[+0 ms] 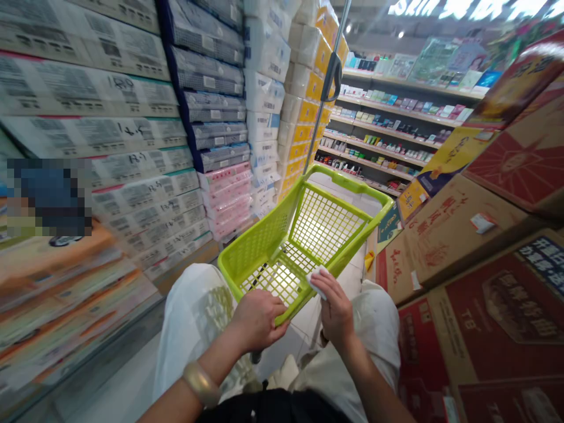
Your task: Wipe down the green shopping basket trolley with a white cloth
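Note:
A lime-green shopping basket (330, 217) stands tilted in front of my knees, its slotted walls and grid floor showing. From its far side a grey pull handle (331, 76) with a black grip rises. My left hand (259, 317) is closed around the near rim. On the right-hand rim, my right hand (335, 302) presses a folded white wipe (316, 283) held beneath its fingers. The basket holds nothing that I can see. My left palm and the fingertips under the rim are hidden.
Stacked packs of paper goods (145, 158) rise along the left. Printed cardboard cartons (440, 235) are piled close on the right. Shelves of small boxed goods (388, 117) stand at the back. Pale floor tiles (348, 276) run between the stacks.

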The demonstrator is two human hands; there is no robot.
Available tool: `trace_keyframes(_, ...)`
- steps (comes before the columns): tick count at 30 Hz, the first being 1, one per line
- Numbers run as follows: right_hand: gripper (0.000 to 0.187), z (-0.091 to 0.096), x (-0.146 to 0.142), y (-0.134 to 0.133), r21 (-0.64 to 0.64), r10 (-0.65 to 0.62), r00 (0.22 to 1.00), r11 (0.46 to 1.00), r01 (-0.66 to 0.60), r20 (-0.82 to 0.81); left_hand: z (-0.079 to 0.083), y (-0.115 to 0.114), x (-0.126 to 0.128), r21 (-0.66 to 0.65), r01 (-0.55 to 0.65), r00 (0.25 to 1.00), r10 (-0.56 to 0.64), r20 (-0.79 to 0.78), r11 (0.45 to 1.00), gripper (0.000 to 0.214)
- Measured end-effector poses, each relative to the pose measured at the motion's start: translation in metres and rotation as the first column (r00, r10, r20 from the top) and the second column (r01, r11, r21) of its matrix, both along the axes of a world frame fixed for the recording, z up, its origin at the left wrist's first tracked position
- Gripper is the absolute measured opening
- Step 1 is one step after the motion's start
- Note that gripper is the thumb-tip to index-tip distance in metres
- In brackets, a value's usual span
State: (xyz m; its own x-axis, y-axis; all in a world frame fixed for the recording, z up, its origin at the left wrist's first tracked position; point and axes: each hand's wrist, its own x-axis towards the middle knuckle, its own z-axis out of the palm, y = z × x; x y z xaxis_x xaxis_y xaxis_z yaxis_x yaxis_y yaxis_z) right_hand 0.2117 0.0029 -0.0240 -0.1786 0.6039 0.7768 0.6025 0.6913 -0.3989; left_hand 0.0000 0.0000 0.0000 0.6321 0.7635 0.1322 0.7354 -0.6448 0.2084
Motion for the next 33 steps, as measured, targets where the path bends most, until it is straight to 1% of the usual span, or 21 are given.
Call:
trace_keyframes(2, 0.043, -0.003, -0.006, -0.008, -0.006, 0.035, 0.999, 0.999, -0.035, 0.016, -0.001, 0.0, 0.0, 0.007, -0.005, 1.0, 0.005, 0.015, 1.0, 0.021)
trace_keyframes(5, 0.039, -0.007, -0.019, -0.025, -0.02, 0.168, 0.981, 0.986, -0.167, 0.096, -0.003, -0.001, 0.0, 0.015, -0.015, 1.0, 0.015, 0.021, 1.0, 0.021)
trace_keyframes(7, 0.039, -0.007, -0.021, -0.028, -0.031, 0.208, 0.97, 0.978, -0.206, 0.124, -0.003, -0.001, 0.0, 0.022, -0.015, 1.0, 0.015, 0.021, 1.0, 0.021)
trace_keyframes(9, 0.04, -0.005, -0.014, -0.019, -0.027, 0.17, 0.98, 0.985, -0.168, 0.105, -0.003, -0.001, -0.001, 0.025, -0.008, 1.0, 0.008, 0.018, 1.0, 0.02)
trace_keyframes(12, 0.042, 0.0, -0.001, 0.0, 0.003, 0.035, 0.999, 0.999, -0.035, 0.019, -0.001, -0.001, 0.0, 0.019, -0.006, 1.0, 0.005, 0.017, 1.0, 0.021)
trace_keyframes(14, 0.043, 0.0, 0.0, 0.003, 0.007, -0.012, 1.0, 1.0, 0.012, -0.013, 0.0, -0.001, 0.0, 0.016, -0.008, 1.0, 0.008, 0.02, 1.0, 0.02)
trace_keyframes(16, 0.044, -0.001, -0.006, -0.005, -0.009, 0.022, 1.0, 1.0, -0.022, 0.017, -0.001, -0.001, 0.0, 0.018, -0.013, 1.0, 0.012, 0.027, 1.0, 0.019)
trace_keyframes(19, 0.043, -0.004, -0.017, -0.021, -0.037, 0.153, 0.982, 0.988, -0.149, 0.11, -0.002, -0.001, 0.0, 0.023, -0.019, 0.999, 0.019, 0.033, 1.0, 0.021)
trace_keyframes(21, 0.042, -0.004, -0.016, -0.021, -0.036, 0.198, 0.971, 0.98, -0.194, 0.135, -0.003, -0.001, -0.001, 0.019, -0.016, 0.999, 0.016, 0.028, 1.0, 0.022)
trace_keyframes(23, 0.043, -0.002, -0.007, -0.012, -0.023, 0.159, 0.982, 0.987, -0.157, 0.1, -0.003, -0.002, -0.001, 0.012, -0.008, 1.0, 0.008, 0.024, 1.0, 0.02)
trace_keyframes(26, 0.045, 0.001, 0.006, 0.005, -0.006, 0.03, 1.0, 1.0, -0.03, 0.01, -0.003, -0.001, -0.001, 0.021, -0.008, 0.999, 0.007, 0.035, 1.0, 0.02)
trace_keyframes(28, 0.045, 0.001, 0.006, 0.005, -0.013, 0.001, 1.0, 1.0, -0.001, 0.003, -0.004, -0.001, -0.001, 0.028, -0.006, 0.999, 0.005, 0.042, 1.0, 0.02)
trace_keyframes(30, 0.045, 0.0, -0.004, -0.006, -0.023, 0.049, 0.998, 0.999, -0.048, 0.043, -0.006, -0.001, -0.001, 0.027, -0.006, 0.999, 0.004, 0.043, 1.0, 0.02)
trace_keyframes(33, 0.043, -0.002, -0.021, -0.028, -0.059, 0.199, 0.972, 0.979, -0.193, 0.127, -0.007, -0.001, -0.002, 0.005, -0.01, 1.0, 0.01, 0.03, 1.0, 0.019)
